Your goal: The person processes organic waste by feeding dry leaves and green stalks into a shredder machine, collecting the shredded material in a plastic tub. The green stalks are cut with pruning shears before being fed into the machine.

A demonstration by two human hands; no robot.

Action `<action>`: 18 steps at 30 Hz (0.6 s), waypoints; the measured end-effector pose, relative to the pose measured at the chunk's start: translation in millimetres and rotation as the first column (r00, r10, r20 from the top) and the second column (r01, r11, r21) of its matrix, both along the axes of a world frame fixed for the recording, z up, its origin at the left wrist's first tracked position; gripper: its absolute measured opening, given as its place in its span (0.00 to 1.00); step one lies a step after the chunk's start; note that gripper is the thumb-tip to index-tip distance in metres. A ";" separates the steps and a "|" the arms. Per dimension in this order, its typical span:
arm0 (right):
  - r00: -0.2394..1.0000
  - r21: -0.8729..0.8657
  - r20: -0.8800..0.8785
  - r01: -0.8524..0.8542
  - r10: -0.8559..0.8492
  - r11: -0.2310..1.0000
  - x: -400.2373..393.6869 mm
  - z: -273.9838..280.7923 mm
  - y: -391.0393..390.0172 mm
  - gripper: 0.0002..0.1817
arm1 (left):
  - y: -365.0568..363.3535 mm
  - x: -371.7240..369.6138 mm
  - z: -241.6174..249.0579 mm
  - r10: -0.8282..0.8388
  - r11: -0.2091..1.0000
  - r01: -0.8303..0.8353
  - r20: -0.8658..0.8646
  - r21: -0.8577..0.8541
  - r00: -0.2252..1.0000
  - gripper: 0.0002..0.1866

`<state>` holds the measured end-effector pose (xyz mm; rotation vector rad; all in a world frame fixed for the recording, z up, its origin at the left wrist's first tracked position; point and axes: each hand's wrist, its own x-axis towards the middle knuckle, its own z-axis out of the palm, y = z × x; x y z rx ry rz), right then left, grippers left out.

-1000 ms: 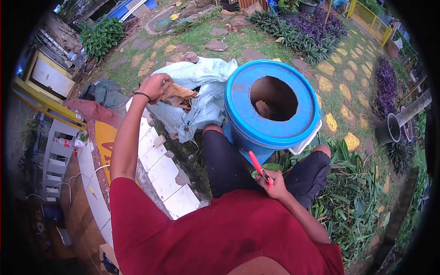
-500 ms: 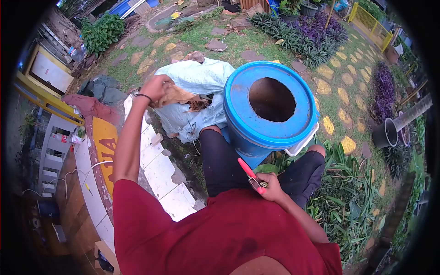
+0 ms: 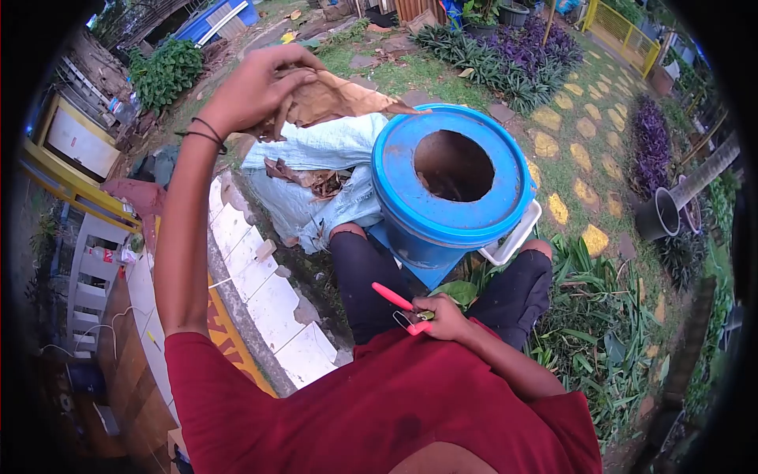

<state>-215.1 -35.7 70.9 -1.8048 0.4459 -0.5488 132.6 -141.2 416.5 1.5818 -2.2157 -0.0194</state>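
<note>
My left hand (image 3: pixel 272 83), with dark bands at the wrist, pinches a large dry brown leaf (image 3: pixel 339 99) in the air above a pale woven sack (image 3: pixel 312 217). More dry leaves (image 3: pixel 320 182) show at the sack's mouth. The leaf's tip reaches over the near-left rim of a blue bucket (image 3: pixel 430 245), whose blue lid (image 3: pixel 403 170) has a large round hole. Dark material is dimly visible inside. Close to my lap, my right hand (image 3: pixel 446 317) grips pruning shears (image 3: pixel 392 297) around their middle, the pinkish-red handles pointing left and spread apart.
The bucket stands between my knees, its white handle (image 3: pixel 513 237) on the right side. A white-tiled ledge (image 3: pixel 268 292) runs along the left. Cut green leaves (image 3: pixel 584 347) lie at right, near yellow stepping stones (image 3: pixel 584 193) in grass. A grey pot (image 3: pixel 662 217) lies further right.
My left hand has lifted the dry leaf up out of the sack and toward the bucket. The shears in my right hand have turned slightly, staying near my lap.
</note>
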 end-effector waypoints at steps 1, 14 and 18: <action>0.999 0.039 -0.043 0.031 -0.029 0.999 -4.7 -1.0 1.3 0.16 | -16.8 -26.3 -9.7 -0.076 0.997 0.075 0.077 0.017 0.994 0.10; 0.958 0.077 -0.010 0.287 -0.287 0.955 -31.4 -8.0 -2.4 0.18 | -123.9 -182.1 -141.0 -0.503 0.862 0.417 0.595 0.290 0.627 0.15; 0.959 0.111 -0.006 0.281 -0.282 0.953 -31.5 -8.4 -10.0 0.17 | -109.2 -157.8 -67.7 -0.428 0.892 0.397 0.118 0.216 0.896 0.16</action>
